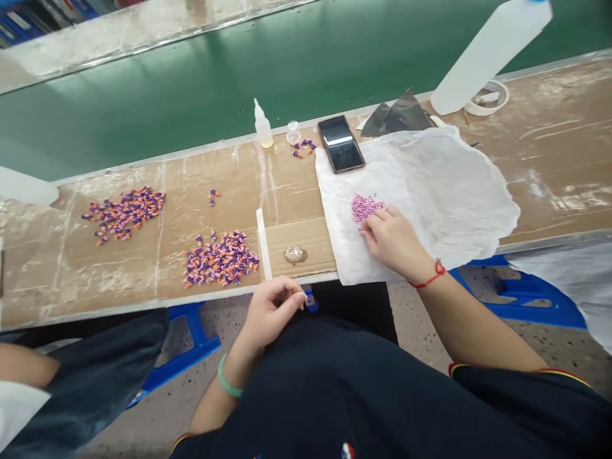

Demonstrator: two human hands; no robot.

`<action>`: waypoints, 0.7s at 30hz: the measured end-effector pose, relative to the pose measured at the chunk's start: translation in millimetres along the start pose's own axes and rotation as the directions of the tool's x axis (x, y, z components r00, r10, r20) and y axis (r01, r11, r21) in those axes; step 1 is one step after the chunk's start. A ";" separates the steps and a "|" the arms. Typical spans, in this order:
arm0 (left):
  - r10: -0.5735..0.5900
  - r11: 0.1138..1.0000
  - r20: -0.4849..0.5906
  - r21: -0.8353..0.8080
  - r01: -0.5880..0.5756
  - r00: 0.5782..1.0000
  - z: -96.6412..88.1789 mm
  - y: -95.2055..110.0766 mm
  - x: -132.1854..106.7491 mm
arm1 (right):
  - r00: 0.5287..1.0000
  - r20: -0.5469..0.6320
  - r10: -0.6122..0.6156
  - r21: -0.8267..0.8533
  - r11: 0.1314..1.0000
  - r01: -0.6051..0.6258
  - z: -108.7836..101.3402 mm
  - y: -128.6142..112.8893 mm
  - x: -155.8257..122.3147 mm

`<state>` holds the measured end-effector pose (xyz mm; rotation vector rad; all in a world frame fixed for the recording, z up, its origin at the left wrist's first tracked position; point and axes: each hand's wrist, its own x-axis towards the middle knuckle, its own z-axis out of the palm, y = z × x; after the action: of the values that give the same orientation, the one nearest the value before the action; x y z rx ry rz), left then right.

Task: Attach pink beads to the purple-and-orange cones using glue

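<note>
My right hand (393, 239) reaches to the edge of a small heap of tiny pink beads (364, 208) on a white cloth (444, 191). Its fingertips are pinched together at the beads; whether one is between them is hidden. In front of my body, off the table edge, my left hand (277, 309) is closed in a pinch, with a tiny pale pink bit at the fingertips, too small to name. Near it on a piece of cardboard (318, 236) sits a small clear round dish (293, 254). Left of that lies a pile of small purple and orange pieces (220, 258).
Another purple and orange pile (127, 213) lies farther left. At the back stand a small squeeze bottle (262, 125), a phone (341, 144), a large white bottle (490, 57) and a tape roll (488, 97). Another person's arm (29, 365) shows at lower left.
</note>
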<state>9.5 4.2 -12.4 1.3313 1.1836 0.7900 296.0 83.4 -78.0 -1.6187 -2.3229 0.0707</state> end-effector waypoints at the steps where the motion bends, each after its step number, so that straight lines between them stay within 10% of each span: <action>1: -0.029 0.999 0.016 -0.041 0.029 0.999 4.2 -0.6 0.6 | 1.000 -0.002 0.017 0.006 1.000 -0.017 0.4 -0.7 -0.7; 5: -0.079 0.980 0.040 -0.181 0.085 0.996 17.9 -1.8 11.2 | 0.990 -0.046 0.134 0.316 0.942 -0.113 -11.6 -16.3 -4.2; 11: -0.053 0.911 -0.005 -0.410 0.047 0.999 43.3 -0.6 30.3 | 0.984 -0.064 0.167 0.884 0.466 -0.022 -45.4 -76.5 -6.9; 21: -0.086 0.854 0.039 -0.512 0.094 0.996 51.2 8.8 28.8 | 0.901 -0.424 0.093 0.702 0.663 0.262 -45.3 -96.2 -4.9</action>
<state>67.4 17.4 -16.6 0.8285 0.9245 0.9463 222.8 38.0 -15.3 -0.9583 -1.6627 0.5272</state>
